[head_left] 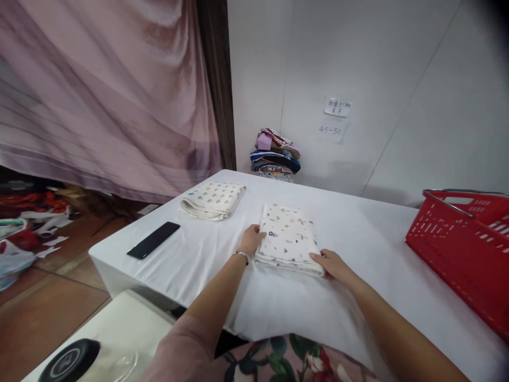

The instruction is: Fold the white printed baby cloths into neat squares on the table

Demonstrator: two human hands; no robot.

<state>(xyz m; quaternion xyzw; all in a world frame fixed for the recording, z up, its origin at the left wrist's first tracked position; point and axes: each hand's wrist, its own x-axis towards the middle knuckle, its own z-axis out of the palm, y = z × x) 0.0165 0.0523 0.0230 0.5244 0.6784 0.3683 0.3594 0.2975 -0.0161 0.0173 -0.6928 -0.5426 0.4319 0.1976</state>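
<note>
A folded white cloth with a small scattered print (289, 236) lies flat on the white-covered table in front of me. My left hand (252, 240) is closed on its left edge, thumb on top and the other fingers partly hidden. At the near right corner, my right hand (333, 264) pinches the layers between the thumb and fingers that are tucked out of sight. Farther left rests a second folded cloth, cream with grey spots (214, 199), touched by neither hand.
A black phone (153, 240) lies near the left edge of the table (358, 233). On the right stands a red plastic basket (457, 249) with a metal handle. Stacked folded fabrics (275, 154) sit beyond the far edge, by the wall. A pink curtain (119, 95) hangs at left.
</note>
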